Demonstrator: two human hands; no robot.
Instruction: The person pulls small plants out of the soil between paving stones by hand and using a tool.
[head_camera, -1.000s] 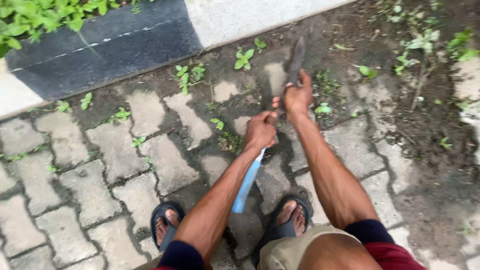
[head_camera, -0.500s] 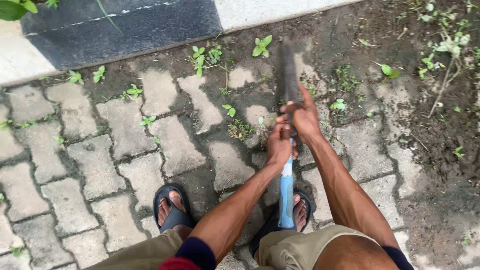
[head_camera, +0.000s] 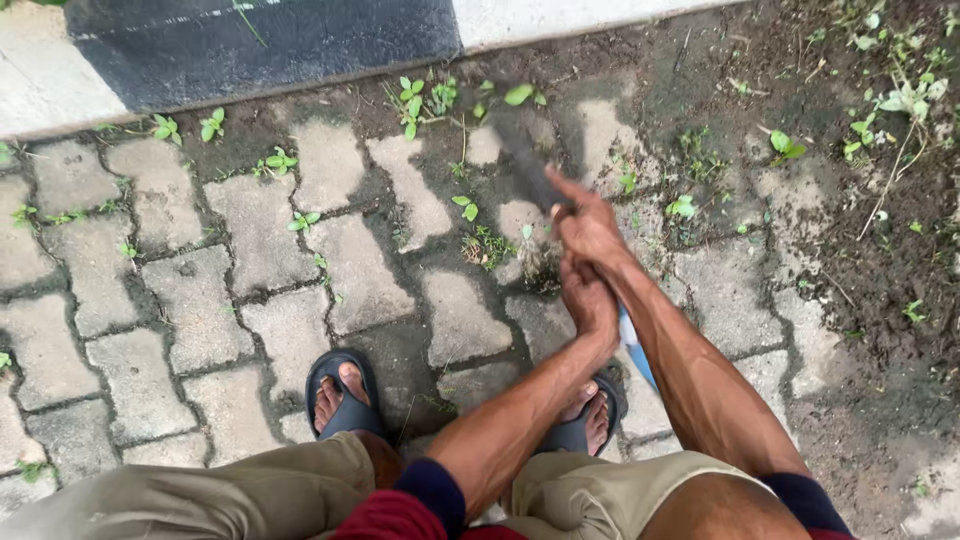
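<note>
Both my hands grip a long tool with a blue handle (head_camera: 636, 352) and a dark blade (head_camera: 522, 155). My right hand (head_camera: 588, 225) clasps the shaft just behind the blade. Just below it, my left hand (head_camera: 590, 300) is closed around the shaft. The blurred blade points up and to the left, over small green weeds (head_camera: 478, 243) growing in the soil between grey paving stones (head_camera: 350, 270). Most of the blue handle is hidden behind my right forearm.
My feet in dark sandals (head_camera: 345, 390) stand on the paving below the hands. A black and white painted kerb (head_camera: 260, 45) runs along the top. Bare dark soil with scattered weeds (head_camera: 880, 230) lies to the right.
The blade has swung from pointing straight up to leaning left. My hands moved slightly down, and the blue handle end swung right behind my right forearm. The view shifted a little.
</note>
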